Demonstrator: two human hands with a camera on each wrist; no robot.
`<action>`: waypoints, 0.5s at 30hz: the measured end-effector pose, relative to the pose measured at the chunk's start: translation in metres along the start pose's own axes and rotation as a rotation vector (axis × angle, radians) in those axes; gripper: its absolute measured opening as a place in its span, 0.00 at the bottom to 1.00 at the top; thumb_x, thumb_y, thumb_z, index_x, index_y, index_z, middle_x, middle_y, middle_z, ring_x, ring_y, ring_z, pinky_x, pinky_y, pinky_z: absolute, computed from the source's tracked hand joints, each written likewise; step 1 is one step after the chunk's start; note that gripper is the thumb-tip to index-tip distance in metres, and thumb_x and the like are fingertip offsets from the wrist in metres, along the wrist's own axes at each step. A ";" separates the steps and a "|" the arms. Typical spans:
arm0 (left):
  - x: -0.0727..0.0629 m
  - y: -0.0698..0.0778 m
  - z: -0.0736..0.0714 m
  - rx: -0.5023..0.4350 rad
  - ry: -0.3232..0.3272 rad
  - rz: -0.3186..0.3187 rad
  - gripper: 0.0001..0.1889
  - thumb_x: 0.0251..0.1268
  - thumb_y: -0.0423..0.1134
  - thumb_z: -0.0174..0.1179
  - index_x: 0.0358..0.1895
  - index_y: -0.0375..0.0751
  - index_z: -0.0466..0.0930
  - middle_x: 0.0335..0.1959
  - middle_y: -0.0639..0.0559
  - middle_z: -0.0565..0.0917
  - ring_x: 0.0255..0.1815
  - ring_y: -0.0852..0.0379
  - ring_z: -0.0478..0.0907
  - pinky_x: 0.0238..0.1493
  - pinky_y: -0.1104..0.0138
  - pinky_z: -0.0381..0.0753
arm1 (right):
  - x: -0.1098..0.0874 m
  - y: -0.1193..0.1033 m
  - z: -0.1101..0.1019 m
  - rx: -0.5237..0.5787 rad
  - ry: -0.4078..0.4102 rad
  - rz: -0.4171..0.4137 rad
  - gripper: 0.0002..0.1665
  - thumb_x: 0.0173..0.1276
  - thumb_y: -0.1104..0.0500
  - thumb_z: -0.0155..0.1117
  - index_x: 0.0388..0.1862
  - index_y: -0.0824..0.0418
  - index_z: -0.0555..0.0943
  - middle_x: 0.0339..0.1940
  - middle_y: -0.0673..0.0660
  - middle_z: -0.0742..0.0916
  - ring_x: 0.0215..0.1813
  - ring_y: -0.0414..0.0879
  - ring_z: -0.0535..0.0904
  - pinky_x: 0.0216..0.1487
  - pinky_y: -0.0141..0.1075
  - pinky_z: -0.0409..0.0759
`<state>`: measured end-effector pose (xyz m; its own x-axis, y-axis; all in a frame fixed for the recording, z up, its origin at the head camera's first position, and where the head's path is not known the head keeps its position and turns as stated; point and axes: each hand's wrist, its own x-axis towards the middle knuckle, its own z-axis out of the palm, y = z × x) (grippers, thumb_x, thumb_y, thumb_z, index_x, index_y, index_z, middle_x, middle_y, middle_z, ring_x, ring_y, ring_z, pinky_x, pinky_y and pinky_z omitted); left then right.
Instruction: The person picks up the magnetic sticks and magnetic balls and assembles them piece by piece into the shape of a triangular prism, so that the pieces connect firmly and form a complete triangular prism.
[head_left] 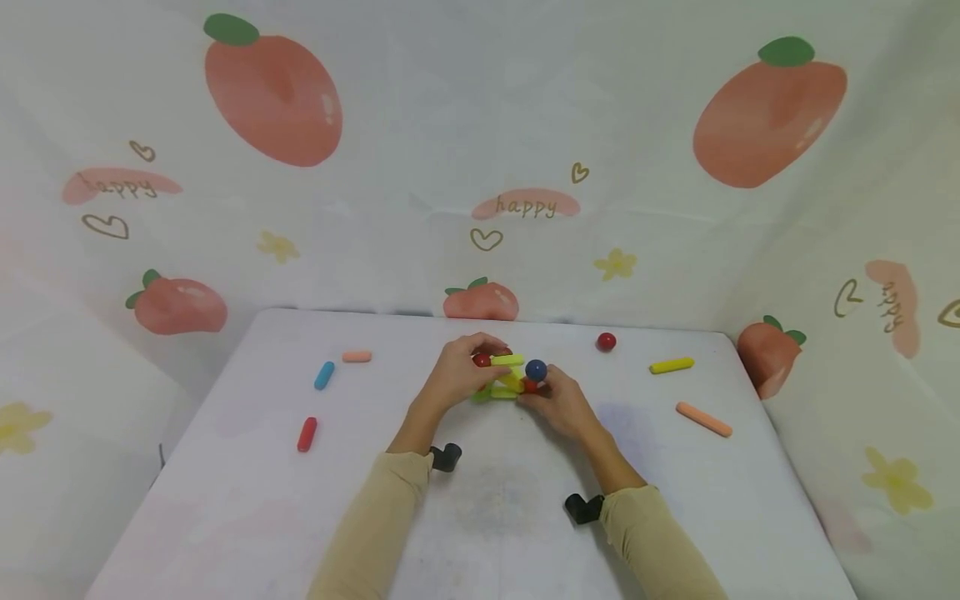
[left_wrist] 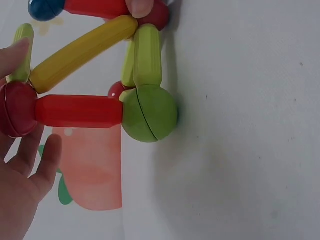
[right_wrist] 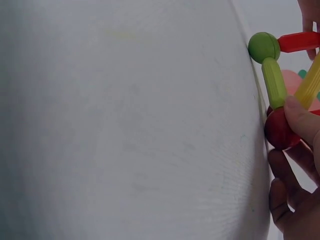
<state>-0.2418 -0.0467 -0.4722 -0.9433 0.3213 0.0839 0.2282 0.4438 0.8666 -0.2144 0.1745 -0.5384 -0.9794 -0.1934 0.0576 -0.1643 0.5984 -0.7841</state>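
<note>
A toy frame of coloured rods and balls stands near the back middle of the table. In the left wrist view a red rod joins a red ball to a green ball, and a yellow rod slants across. My left hand holds the frame at that upper red ball, its thumb on a yellow-green rod. My right hand pinches another red ball low at the right corner, close against the tabletop. A blue ball sits above the right fingertips.
Loose blue, orange and red rods lie at the left of the white table. To the right are a red ball, a yellow rod and a longer orange rod. A printed cloth hangs behind.
</note>
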 end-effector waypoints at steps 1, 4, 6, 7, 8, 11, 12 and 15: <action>-0.001 0.000 0.000 0.015 -0.002 -0.015 0.17 0.58 0.43 0.76 0.51 0.53 0.85 0.47 0.57 0.88 0.54 0.55 0.80 0.55 0.62 0.84 | 0.000 0.000 0.000 -0.002 -0.001 0.002 0.18 0.62 0.57 0.77 0.50 0.55 0.84 0.48 0.54 0.87 0.51 0.49 0.85 0.59 0.48 0.84; -0.001 0.000 -0.001 0.075 -0.013 -0.025 0.17 0.59 0.44 0.75 0.51 0.52 0.86 0.46 0.56 0.87 0.54 0.55 0.75 0.55 0.61 0.84 | 0.000 0.000 -0.001 0.002 -0.004 0.007 0.18 0.62 0.57 0.77 0.50 0.54 0.84 0.48 0.54 0.86 0.52 0.50 0.85 0.60 0.48 0.84; -0.001 0.000 -0.001 0.103 -0.022 -0.014 0.17 0.59 0.44 0.75 0.51 0.50 0.87 0.46 0.56 0.87 0.53 0.54 0.74 0.55 0.61 0.84 | 0.000 -0.001 -0.001 0.008 -0.007 0.003 0.18 0.62 0.57 0.77 0.50 0.54 0.84 0.48 0.54 0.86 0.52 0.50 0.84 0.60 0.48 0.83; -0.001 -0.001 -0.001 0.116 -0.024 -0.006 0.17 0.59 0.43 0.75 0.52 0.49 0.87 0.45 0.55 0.87 0.53 0.54 0.74 0.54 0.61 0.84 | 0.000 -0.001 -0.001 0.008 -0.007 0.000 0.18 0.62 0.57 0.77 0.50 0.54 0.85 0.47 0.54 0.86 0.53 0.51 0.84 0.60 0.49 0.83; -0.001 -0.001 -0.002 0.125 -0.026 0.002 0.18 0.58 0.43 0.75 0.52 0.49 0.86 0.45 0.55 0.87 0.53 0.54 0.73 0.54 0.62 0.85 | 0.000 -0.002 -0.001 0.008 -0.008 -0.003 0.18 0.62 0.57 0.77 0.50 0.54 0.85 0.47 0.54 0.85 0.53 0.51 0.84 0.60 0.49 0.83; -0.002 -0.003 -0.002 0.118 -0.021 0.013 0.23 0.58 0.43 0.76 0.57 0.48 0.84 0.51 0.52 0.86 0.56 0.52 0.74 0.57 0.60 0.84 | 0.000 -0.003 -0.002 0.005 -0.011 -0.010 0.18 0.63 0.57 0.77 0.51 0.54 0.85 0.47 0.54 0.85 0.53 0.51 0.85 0.60 0.48 0.84; -0.004 -0.004 -0.002 0.111 -0.015 0.003 0.26 0.57 0.43 0.77 0.60 0.49 0.82 0.53 0.51 0.85 0.57 0.52 0.74 0.58 0.59 0.84 | -0.001 -0.003 -0.002 0.006 -0.013 -0.007 0.18 0.63 0.58 0.77 0.52 0.54 0.84 0.48 0.55 0.86 0.53 0.51 0.84 0.61 0.49 0.84; -0.009 -0.009 -0.002 0.083 0.009 -0.082 0.35 0.54 0.42 0.78 0.67 0.47 0.76 0.59 0.48 0.81 0.59 0.49 0.75 0.61 0.55 0.82 | -0.002 -0.005 -0.002 -0.004 -0.010 0.020 0.19 0.63 0.57 0.77 0.53 0.54 0.85 0.48 0.54 0.86 0.53 0.51 0.84 0.61 0.48 0.84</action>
<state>-0.2359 -0.0556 -0.4798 -0.9615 0.2742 0.0190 0.1692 0.5363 0.8269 -0.2122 0.1736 -0.5331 -0.9813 -0.1892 0.0361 -0.1455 0.6054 -0.7825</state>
